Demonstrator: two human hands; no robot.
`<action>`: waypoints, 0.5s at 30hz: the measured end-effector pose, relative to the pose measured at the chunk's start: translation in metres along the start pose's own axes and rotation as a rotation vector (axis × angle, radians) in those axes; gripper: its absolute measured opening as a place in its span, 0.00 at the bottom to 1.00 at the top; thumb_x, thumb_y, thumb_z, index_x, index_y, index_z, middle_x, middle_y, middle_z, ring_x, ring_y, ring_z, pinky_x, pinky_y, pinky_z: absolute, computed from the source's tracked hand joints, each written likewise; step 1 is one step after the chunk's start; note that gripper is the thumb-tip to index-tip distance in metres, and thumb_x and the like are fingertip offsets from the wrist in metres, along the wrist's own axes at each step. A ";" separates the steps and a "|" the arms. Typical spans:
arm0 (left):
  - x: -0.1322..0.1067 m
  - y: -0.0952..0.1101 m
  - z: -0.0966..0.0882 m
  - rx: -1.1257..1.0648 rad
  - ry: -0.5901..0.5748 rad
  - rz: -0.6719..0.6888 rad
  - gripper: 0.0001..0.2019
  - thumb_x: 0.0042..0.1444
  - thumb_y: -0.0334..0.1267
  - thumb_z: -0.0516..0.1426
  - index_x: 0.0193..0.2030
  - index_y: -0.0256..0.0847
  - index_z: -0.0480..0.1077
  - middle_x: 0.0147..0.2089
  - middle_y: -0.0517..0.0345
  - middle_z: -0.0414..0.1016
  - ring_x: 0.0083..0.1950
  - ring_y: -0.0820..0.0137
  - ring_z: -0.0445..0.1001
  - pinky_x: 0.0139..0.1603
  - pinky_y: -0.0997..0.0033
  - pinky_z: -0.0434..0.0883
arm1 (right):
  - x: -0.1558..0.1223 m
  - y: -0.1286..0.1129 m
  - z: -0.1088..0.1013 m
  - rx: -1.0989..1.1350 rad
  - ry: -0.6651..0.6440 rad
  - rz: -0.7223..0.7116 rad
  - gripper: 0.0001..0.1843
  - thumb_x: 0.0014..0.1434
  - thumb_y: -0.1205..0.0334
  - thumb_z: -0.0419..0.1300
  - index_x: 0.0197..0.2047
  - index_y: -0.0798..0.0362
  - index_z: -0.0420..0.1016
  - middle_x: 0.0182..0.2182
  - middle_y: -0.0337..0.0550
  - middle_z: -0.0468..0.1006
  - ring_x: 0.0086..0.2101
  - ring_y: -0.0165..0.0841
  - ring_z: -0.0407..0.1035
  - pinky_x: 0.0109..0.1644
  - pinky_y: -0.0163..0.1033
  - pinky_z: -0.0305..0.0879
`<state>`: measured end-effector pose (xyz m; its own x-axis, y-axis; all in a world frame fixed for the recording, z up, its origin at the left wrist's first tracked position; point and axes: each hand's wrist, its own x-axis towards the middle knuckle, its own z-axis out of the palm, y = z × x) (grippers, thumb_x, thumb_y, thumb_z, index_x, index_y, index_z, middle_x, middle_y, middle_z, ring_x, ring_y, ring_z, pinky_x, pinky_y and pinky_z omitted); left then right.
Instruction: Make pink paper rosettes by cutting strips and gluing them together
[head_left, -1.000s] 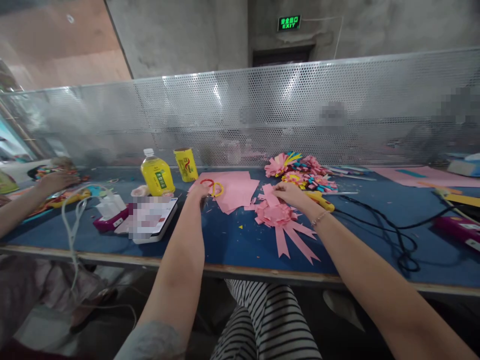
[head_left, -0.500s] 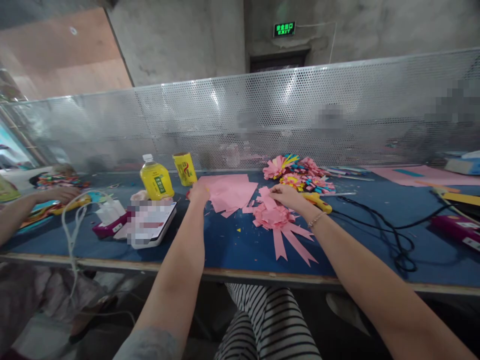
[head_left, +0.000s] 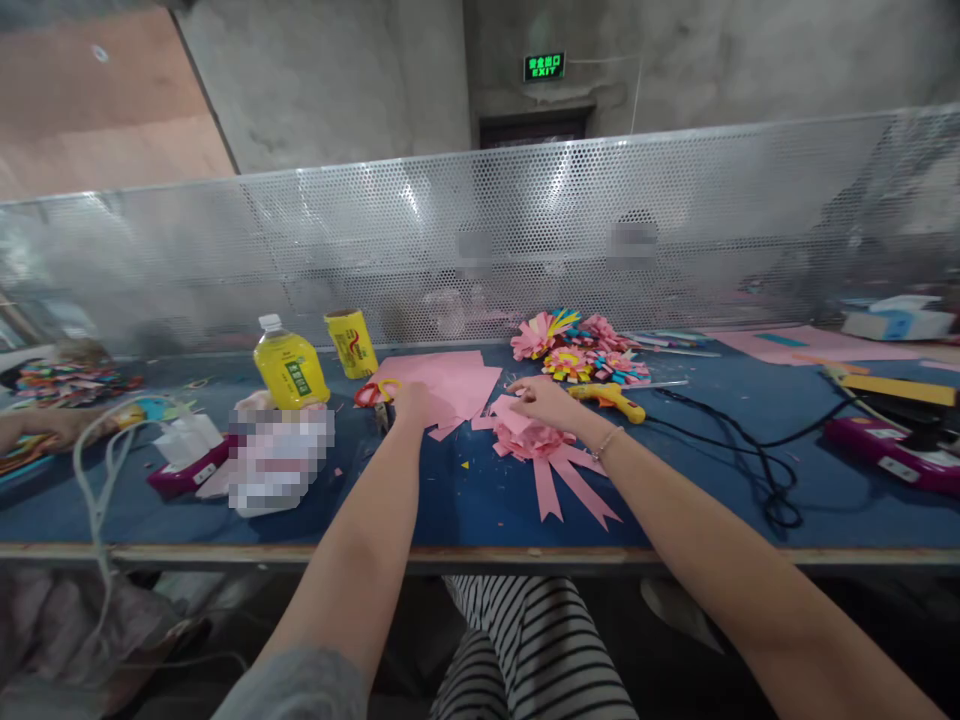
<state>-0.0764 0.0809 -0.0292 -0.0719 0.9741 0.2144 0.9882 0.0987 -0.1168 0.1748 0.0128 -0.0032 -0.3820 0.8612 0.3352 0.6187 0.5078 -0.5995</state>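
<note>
My left hand (head_left: pixel 411 402) rests at the near-left corner of a stack of pink paper sheets (head_left: pixel 450 380); its fingers are hidden behind the back of the hand. Scissors with red and yellow handles (head_left: pixel 376 394) lie on the blue table just left of it. My right hand (head_left: pixel 545 402) pinches a small piece of pink paper (head_left: pixel 508 411) above a pink paper flower with long strips (head_left: pixel 541 447).
A yellow drink bottle (head_left: pixel 289 366) and a yellow can (head_left: pixel 351 342) stand at the back left. Finished paper flowers (head_left: pixel 577 350), a yellow glue gun (head_left: pixel 611 398) and a black cable (head_left: pixel 757 455) lie to the right. A perforated metal screen (head_left: pixel 675 220) closes off the back. Another person's hand (head_left: pixel 45 425) works at far left.
The scissors went from on top of the pink sheets to the table left of them, under my left hand. My view has shifted to the right.
</note>
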 end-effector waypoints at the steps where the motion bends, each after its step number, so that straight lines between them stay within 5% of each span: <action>1: 0.000 0.001 0.000 0.012 0.018 -0.015 0.17 0.48 0.33 0.51 0.44 0.26 0.69 0.43 0.30 0.70 0.49 0.48 0.66 0.47 0.49 0.59 | 0.000 -0.001 0.001 -0.008 -0.023 -0.028 0.18 0.49 0.64 0.55 0.44 0.61 0.68 0.26 0.42 0.72 0.26 0.26 0.65 0.29 0.31 0.59; 9: -0.004 0.000 0.000 0.020 0.086 -0.028 0.15 0.49 0.26 0.47 0.42 0.27 0.69 0.43 0.34 0.71 0.48 0.54 0.68 0.45 0.59 0.62 | -0.009 -0.019 0.004 0.008 -0.090 -0.105 0.17 0.49 0.70 0.52 0.44 0.59 0.69 0.31 0.44 0.76 0.31 0.28 0.68 0.36 0.32 0.61; 15: -0.001 -0.009 -0.003 -0.069 0.056 -0.075 0.17 0.50 0.30 0.46 0.43 0.25 0.68 0.45 0.31 0.69 0.49 0.52 0.66 0.46 0.57 0.61 | -0.005 0.000 -0.031 -0.363 0.183 0.007 0.12 0.51 0.68 0.50 0.35 0.54 0.73 0.36 0.46 0.76 0.38 0.34 0.68 0.41 0.35 0.59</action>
<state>-0.0849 0.0780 -0.0253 -0.1405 0.9513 0.2743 0.9874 0.1550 -0.0317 0.1980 0.0095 0.0175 -0.2688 0.8376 0.4756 0.8353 0.4485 -0.3178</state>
